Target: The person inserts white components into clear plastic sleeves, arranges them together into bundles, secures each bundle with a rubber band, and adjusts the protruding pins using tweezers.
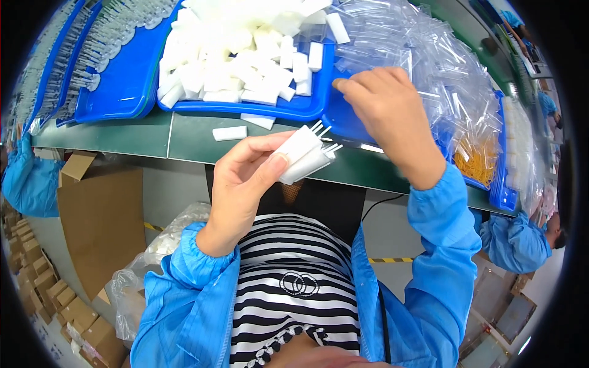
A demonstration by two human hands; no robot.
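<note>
At center frame, your left hand (240,175) grips what look like two white blocks (297,153) between thumb and fingers, thin rods (320,127) jutting from their upper-right ends. At upper right of center, your right hand (389,104) hangs over a blue tray (345,119), fingers curled; whether they pinch anything cannot be told from this angle. A heaped block tray (300,114) sits at upper center, a pile of clear sleeves (442,67) at upper right, and loose blocks (230,133) lie on the green tabletop (195,144). The step in hand appears to be keeping the rodded blocks together while you reach for another part. The next move likely calls for a light pinch from your right hand, your left steady so no rod slips.
</note>
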